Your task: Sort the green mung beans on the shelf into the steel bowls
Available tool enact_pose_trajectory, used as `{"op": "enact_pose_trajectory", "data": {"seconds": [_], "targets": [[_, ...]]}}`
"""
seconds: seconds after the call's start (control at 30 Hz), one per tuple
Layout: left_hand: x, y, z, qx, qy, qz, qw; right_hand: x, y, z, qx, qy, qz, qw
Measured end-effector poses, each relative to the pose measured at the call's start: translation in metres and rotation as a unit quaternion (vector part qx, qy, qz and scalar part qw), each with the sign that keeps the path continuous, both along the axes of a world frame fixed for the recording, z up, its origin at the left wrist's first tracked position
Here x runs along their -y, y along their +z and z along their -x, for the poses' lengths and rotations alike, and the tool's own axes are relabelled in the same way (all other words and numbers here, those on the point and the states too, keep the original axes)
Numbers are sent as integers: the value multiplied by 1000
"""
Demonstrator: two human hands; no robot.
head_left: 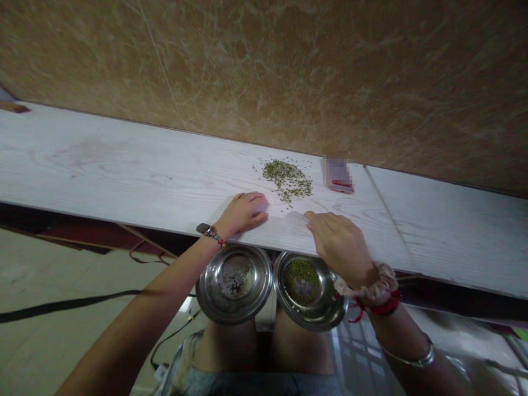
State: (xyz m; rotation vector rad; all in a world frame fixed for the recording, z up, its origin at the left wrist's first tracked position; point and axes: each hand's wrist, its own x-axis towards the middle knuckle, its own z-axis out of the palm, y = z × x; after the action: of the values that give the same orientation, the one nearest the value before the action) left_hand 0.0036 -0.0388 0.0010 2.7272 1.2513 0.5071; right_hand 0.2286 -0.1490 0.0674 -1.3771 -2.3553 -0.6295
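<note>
Green beans [284,175] lie toward the counter's [206,157] back edge from the right hand [340,242], clamped on a clear card [297,219]; left hand [244,212] near front edge, thumb and fingers apart.

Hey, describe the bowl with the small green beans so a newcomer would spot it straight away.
Start at the long white counter and look just below its near edge, above the person's thighs. The green-bean bowl is the metal one nearer the right hand. Small green beans cover part of its bottom; the left bowl holds whitish grains.
</note>
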Motion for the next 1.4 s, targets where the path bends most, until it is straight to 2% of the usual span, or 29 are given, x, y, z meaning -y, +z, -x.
{"op": "enact_pose_trajectory", "data": {"seconds": [0.17,0.3,0.47,0.57,0.7,0.8,0.93,1.1,1.3,1.4], "targets": [[-1,0,4,13,35,0,999,-7,12,-16,-14,-121,37,992],[-5,0,6,1,22,4,1000,-7,18,-23,-4,-183,86,979],[-14,2,24,-26,-11,15,999,-1,14,-10,17,-159,98,982],[-22,0,52,-36,26,-1,999,2,10,2,13,-122,80,989],[-29,-6,95,-37,110,-8,993,2,5,17,-3,-71,60,996],[-26,-10,113,-18,140,-15,990,0,4,28,-12,-55,48,997],[-20,-9,113,4,174,-16,985,-3,6,38,-9,-38,42,998],[-18,-7,110,7,169,-13,985,-7,13,35,-23,-41,55,997],[-17,-10,112,3,174,-28,984,-7,18,16,-3,-133,72,989],[-17,-10,112,1,175,-26,984,-5,17,13,8,-151,88,985]]}}
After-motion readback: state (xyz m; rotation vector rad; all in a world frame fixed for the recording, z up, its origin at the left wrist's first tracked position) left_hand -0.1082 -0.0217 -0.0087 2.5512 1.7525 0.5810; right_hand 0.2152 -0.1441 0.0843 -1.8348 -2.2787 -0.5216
